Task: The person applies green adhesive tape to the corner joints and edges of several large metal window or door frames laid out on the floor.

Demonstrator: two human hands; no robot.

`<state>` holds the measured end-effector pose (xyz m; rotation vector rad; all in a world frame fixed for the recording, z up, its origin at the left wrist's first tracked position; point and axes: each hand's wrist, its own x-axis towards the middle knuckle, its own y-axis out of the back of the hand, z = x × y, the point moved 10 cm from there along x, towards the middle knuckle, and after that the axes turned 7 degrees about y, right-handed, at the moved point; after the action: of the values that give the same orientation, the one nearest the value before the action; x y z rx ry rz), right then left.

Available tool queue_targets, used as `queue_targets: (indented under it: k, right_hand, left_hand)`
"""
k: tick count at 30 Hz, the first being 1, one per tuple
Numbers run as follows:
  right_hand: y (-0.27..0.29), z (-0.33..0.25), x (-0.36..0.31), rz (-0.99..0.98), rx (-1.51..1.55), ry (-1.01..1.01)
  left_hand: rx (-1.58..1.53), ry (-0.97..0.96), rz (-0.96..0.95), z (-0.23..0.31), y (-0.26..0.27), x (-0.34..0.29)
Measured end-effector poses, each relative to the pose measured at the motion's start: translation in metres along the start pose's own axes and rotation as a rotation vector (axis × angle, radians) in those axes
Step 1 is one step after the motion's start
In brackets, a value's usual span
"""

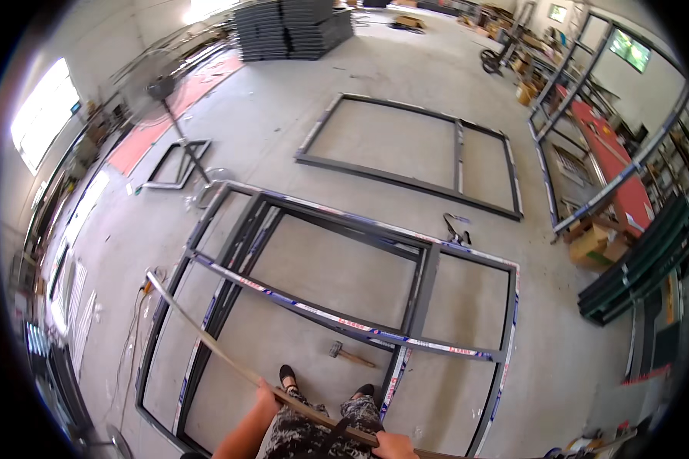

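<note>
Head view, looking down at a workshop floor (298,115) of bare concrete. The person stands inside a large dark metal frame (505,336) lying flat on the floor, feet in dark shoes near its lower middle.

Left hand (266,395) is closed around a long thin strip (207,344); right hand (394,444) is closed around the same strip nearer its other end, at the bottom edge of the picture. The strip runs from the hands up and to the left, slightly bowed, its far tip above the frame's left side rail.

A hammer (347,354) lies on the floor inside the frame, just ahead of the feet, well apart from both hands.

Farther out: a second dark frame (406,180) lies flat on the floor beyond the first. A small frame (177,164) lies to the left beside a standing fan (161,88). A stack of dark panels (291,29) sits at the top. Green profiles (643,260) lean at the right near a cardboard box (593,243).
</note>
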<state>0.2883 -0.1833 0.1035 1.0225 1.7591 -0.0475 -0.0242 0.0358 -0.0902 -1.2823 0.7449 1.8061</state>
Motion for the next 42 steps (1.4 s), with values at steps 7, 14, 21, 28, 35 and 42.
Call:
queue_targets:
  k: [7,14,21,28,35,42]
  right_hand:
    - [0.046,0.002,-0.043,0.205,-0.003,0.095]
    - [0.054,0.025,-0.018,-0.033,-0.079,0.009]
    - [0.076,-0.015,-0.007,-0.007,-0.317,-0.033]
    - [0.094,-0.103,0.008,0.040,-0.375,-0.065]
    - [0.093,-0.149,0.050,0.081,-0.379,0.130]
    - [0.115,-0.176,0.063,0.263,-0.388,0.202]
  left_hand:
    - [-0.097,-0.014,-0.100,-0.032,-0.032,-0.072]
    - [-0.188,-0.107,-0.136,-0.019,-0.048,-0.078]
    - [-0.267,-0.135,-0.140,0.001,-0.025,-0.085]
    - [-0.374,-0.057,-0.034,0.032,0.024,-0.049]
    - [-0.442,0.168,-0.085,0.056,0.068,0.020]
    - [-0.463,0.312,0.066,0.081,0.070,-0.031]
